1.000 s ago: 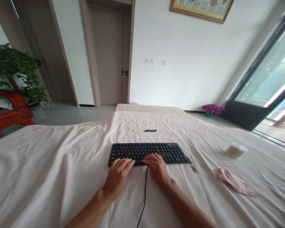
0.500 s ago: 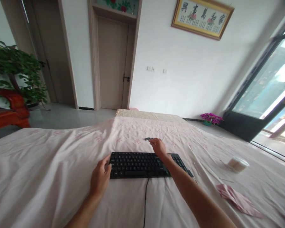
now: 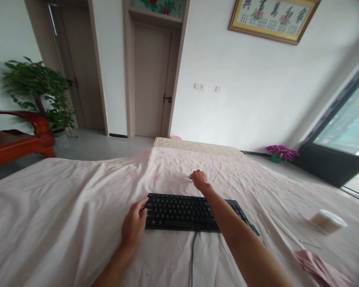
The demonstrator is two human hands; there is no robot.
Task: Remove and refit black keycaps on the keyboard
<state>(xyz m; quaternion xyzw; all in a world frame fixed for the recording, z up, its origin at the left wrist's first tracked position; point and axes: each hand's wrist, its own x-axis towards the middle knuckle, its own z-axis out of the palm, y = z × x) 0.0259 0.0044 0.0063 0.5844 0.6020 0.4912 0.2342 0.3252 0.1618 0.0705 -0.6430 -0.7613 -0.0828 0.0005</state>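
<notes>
Left hand [image 3: 134,225] slightly spread, touching keyboard [image 3: 176,213] at left end | right hand [image 3: 200,179] curled beyond keyboard, grip unclear | pale cloth [image 3: 66,211] beneath

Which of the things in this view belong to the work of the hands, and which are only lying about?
Apparently in use:
- black keyboard, left hand at its left end
- its cable
- small dark piece at the right hand, mostly hidden

Apparently lying about:
- pink cloth
- round container
</notes>
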